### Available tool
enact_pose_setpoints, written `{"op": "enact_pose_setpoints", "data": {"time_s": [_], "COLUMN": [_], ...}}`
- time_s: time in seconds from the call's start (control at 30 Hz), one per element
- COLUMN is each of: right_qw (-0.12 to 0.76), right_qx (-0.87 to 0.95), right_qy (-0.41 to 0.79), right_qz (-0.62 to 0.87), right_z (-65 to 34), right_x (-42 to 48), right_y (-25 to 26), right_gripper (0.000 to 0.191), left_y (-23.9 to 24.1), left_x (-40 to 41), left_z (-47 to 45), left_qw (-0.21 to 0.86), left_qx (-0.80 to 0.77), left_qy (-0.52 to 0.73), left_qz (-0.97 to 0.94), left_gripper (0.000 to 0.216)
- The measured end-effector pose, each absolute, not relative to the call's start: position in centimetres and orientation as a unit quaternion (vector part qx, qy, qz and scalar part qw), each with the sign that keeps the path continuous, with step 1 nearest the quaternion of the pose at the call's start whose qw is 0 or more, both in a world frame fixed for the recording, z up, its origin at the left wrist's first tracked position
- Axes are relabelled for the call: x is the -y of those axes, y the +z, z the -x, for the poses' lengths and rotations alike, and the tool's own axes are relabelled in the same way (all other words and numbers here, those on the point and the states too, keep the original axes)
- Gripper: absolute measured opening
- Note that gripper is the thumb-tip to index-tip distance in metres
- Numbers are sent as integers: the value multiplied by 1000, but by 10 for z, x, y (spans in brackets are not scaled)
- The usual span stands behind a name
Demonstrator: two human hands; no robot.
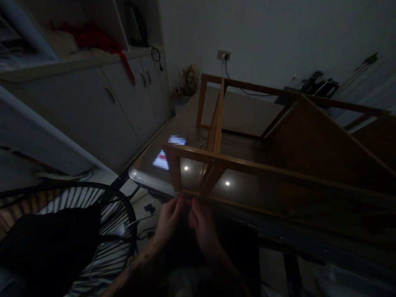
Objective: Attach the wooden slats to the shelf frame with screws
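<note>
My left hand (168, 215) and my right hand (200, 220) are side by side at the near edge of the table (148, 177). Both have their fingers closed in a pinch, thumbs facing each other; whatever lies between them is too small and dark to make out. Just beyond the fingertips is the lower rail of a brown wooden frame (250, 166), which lies on the table with crossbars and panels. A few small screws (199, 140) are scattered on the tabletop behind its near rail. Two blurred-out bright patches, perhaps paper (161, 161), show near the frame's left end.
To my left stands a black woven chair (125, 198) with dark cloth (55, 247) on it. White cabinets (83, 119) line the left wall. A wall socket (224, 55) with a plugged-in cable is behind the frame. Dried plants (189, 78) stand in the corner.
</note>
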State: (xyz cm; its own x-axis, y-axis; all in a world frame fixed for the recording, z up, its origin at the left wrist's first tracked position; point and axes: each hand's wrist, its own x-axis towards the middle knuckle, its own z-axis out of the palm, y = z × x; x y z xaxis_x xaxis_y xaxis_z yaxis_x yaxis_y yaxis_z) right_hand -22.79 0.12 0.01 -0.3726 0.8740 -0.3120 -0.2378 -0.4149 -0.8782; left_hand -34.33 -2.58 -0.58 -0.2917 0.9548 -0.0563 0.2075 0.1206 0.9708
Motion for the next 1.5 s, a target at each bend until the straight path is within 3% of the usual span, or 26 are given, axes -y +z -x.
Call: {"op": "enact_pose_setpoints", "data": {"time_s": [0.13, 0.23, 0.4, 0.53, 0.7, 0.8, 0.93, 1.07, 1.27, 1.5], "right_qw": [388, 348, 313, 332, 278, 207, 177, 214, 342, 315], "right_qx": [205, 113, 167, 402, 706, 786, 815, 799, 683, 615], "right_qy": [835, 887, 880, 718, 364, 196, 115, 142, 316, 466], "right_qz": [331, 282, 314, 461, 540, 549, 539, 545, 562, 553], "right_z": [230, 229, 222, 208, 195, 198, 203, 203, 204, 199], "right_x": [2, 1, -3, -3, -2, -3, -7, -8, -6, -5], "right_y": [0, 5, 8, 9, 25, 31, 27, 21, 20, 21], "right_gripper": [40, 40, 40, 44, 30, 26, 24, 25, 25, 45], "left_y": [4, 10, 15, 13, 11, 13, 23, 36, 30, 6], "left_x": [23, 21, 18, 18, 16, 15, 12, 9, 14, 24], "left_z": [344, 346, 350, 353, 353, 351, 345, 336, 331, 330], "left_qw": [342, 302, 229, 150, 109, 106, 121, 148, 262, 363], "left_qx": [-673, -688, -698, -693, -679, -664, -641, -628, -630, -637], "left_qy": [442, 408, 359, 326, 322, 326, 313, 303, 367, 452], "left_qz": [-484, -518, -576, -625, -651, -664, -690, -702, -632, -508], "left_gripper": [44, 43, 42, 41, 38, 35, 33, 30, 38, 37]}}
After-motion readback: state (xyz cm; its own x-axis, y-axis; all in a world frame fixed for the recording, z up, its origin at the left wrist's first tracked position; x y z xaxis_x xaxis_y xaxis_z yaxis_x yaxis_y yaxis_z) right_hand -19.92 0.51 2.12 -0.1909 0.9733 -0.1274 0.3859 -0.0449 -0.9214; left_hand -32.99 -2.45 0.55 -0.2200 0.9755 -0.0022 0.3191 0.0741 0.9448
